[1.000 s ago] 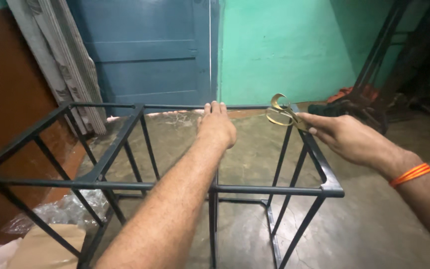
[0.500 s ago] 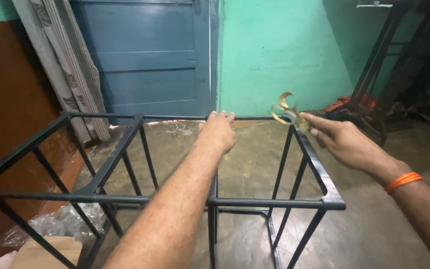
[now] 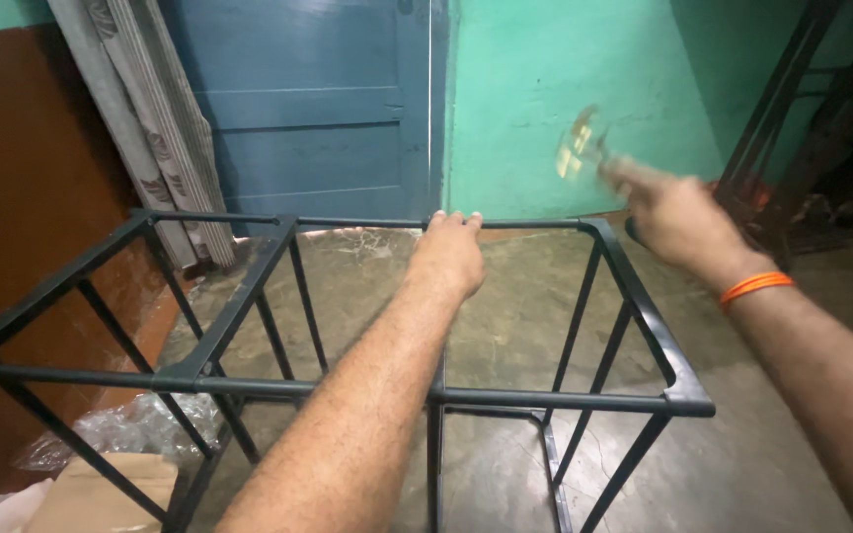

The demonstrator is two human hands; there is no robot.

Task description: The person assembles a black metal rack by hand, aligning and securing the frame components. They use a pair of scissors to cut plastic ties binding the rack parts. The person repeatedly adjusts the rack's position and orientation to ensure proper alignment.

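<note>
Your left hand (image 3: 449, 255) kept a closed grip on the far rail of the black metal frame (image 3: 644, 308); your right hand (image 3: 678, 215) pinched a blurred brass-coloured tool (image 3: 579, 150) above the frame's right corner.

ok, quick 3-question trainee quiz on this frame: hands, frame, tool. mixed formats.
1. True or false: the left hand grips the far top bar of the black metal frame.
2. What does the right hand hold? A) a blurred brass-coloured tool B) a cardboard box C) nothing
3. Fill in: the right wrist wears an ____ band.

Key: 1 true. 2 A; the brass-coloured tool is raised above the frame's far right corner, too blurred to identify. 3 orange.
</note>
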